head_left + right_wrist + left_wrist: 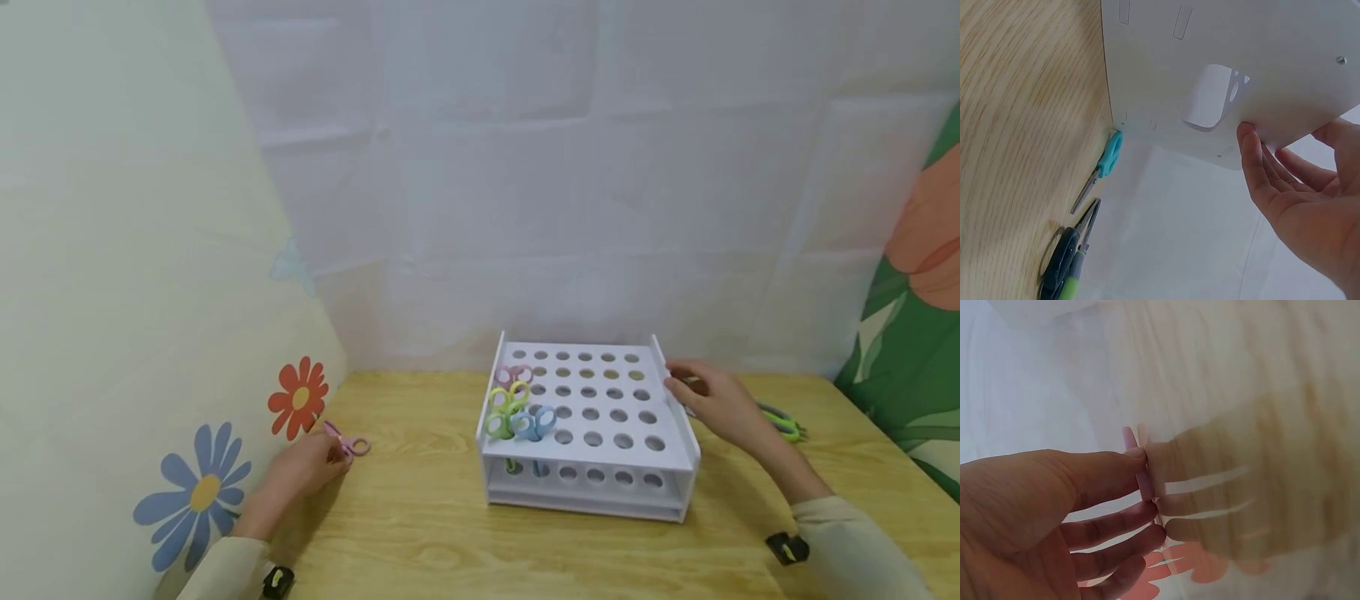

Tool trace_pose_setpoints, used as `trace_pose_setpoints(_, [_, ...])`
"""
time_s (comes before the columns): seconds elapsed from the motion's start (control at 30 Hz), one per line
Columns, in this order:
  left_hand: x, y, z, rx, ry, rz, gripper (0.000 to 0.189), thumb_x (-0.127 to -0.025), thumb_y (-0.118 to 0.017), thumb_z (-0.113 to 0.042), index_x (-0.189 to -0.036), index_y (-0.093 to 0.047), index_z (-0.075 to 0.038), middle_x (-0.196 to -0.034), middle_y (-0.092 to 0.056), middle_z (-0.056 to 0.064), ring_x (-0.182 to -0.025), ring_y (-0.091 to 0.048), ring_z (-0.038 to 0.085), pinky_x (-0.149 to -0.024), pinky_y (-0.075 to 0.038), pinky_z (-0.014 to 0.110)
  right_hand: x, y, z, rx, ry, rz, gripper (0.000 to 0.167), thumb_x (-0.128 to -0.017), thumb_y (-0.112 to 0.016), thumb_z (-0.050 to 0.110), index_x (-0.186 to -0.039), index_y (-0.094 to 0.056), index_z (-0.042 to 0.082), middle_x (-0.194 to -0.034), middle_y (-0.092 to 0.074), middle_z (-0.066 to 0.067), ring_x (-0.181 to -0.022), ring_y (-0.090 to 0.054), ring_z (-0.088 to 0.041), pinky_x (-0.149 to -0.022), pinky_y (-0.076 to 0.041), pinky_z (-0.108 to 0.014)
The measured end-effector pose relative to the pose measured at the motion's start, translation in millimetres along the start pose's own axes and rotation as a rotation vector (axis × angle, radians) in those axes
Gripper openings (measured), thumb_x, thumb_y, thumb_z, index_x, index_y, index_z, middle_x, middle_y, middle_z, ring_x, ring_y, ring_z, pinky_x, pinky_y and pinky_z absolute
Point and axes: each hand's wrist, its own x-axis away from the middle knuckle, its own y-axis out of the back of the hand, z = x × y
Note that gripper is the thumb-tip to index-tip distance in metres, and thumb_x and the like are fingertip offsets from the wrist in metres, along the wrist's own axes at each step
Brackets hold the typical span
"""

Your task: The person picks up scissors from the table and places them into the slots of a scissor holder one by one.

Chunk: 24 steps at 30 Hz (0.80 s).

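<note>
White rack [607, 455] holds scissors [510, 407] (pink, yellow-green, blue), handles up.

Bench [420, 525]: open lane between left hand [303, 471] with pink scissors [360, 447], at left edge, and rack [575, 402]. Right-edge approach to rack obstructed by right hand [720, 406] and green-handled tool [783, 426]. Standing scissors [507, 407] block rack's front-left corner; right columns reachable from above.

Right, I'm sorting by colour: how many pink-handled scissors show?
2: one pair in the rack, leftmost column; another pair pinched by the left hand. More may be hidden behind the right hand.
</note>
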Motion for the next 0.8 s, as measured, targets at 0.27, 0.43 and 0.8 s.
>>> trace_pose_setpoints(0.27, [0.4, -4.3, 2.7, -0.034, -0.033, -0.013, 0.01, -0.086, -0.081, -0.013, -0.085, -0.072, -0.01, -0.077, -0.062, -0.003, -0.067, -0.05, 0.016, -0.056, -0.043, 0.033, 0.3, -3.5, -4.0, 0.003, -0.015, 0.009, 0.051, -0.107, -0.055, 0.032, -0.141, -0.053, -0.006, -0.13, -0.059, -0.03, -0.11, -0.063, -0.047, -0.086, -0.055, -0.054])
trace_pose_setpoints(0.43, [1.8, -0.5, -1.4, -0.017, -0.021, -0.04, 0.01, -0.088, -0.081, -0.014, -0.089, -0.071, -0.01, -0.082, -0.061, -0.002, -0.069, -0.051, 0.018, -0.058, -0.044, 0.035, 0.7, -3.7, -3.5, 0.0, -0.007, 0.006, 0.05, -0.107, -0.056, 0.032, -0.14, -0.054, -0.006, -0.13, -0.06, -0.03, -0.11, -0.063, -0.047, -0.086, -0.055, -0.054])
trace_pose_setpoints(0.8, [-4.3, 15.6, -11.1, -0.024, -0.118, -0.192, 0.013, -0.09, -0.076, -0.003, -0.096, -0.065, -0.009, -0.08, -0.065, 0.002, -0.065, -0.057, 0.018, -0.056, -0.051, 0.038, 0.2, -1.2, -1.5, -0.007, 0.004, 0.003, 0.049, -0.106, -0.056, 0.029, -0.14, -0.053, -0.007, -0.129, -0.06, -0.031, -0.112, -0.062, -0.048, -0.088, -0.053, -0.055])
